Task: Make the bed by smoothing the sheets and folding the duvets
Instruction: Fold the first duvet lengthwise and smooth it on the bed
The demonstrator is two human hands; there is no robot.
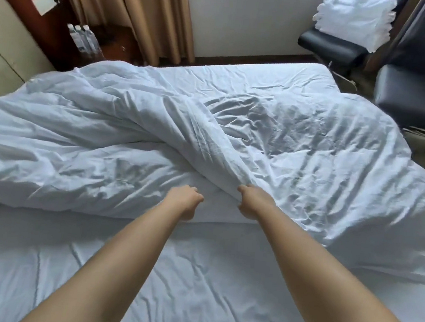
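The white duvet (156, 134) lies bunched across the middle of the bed, its thick ridge running from ten o'clock down to centre; the wrinkled sheet (194, 277) shows bare at six o'clock. The right hand (251, 201) grips the duvet's raised fold, fingers curled into the cloth. The left hand (185, 197), just beside it at nine o'clock, has its fingers curled at the edge — whether they pinch fabric I cannot tell. A one-sided pull would likely twist the fold askew — and drag the sheet into fresh creases.
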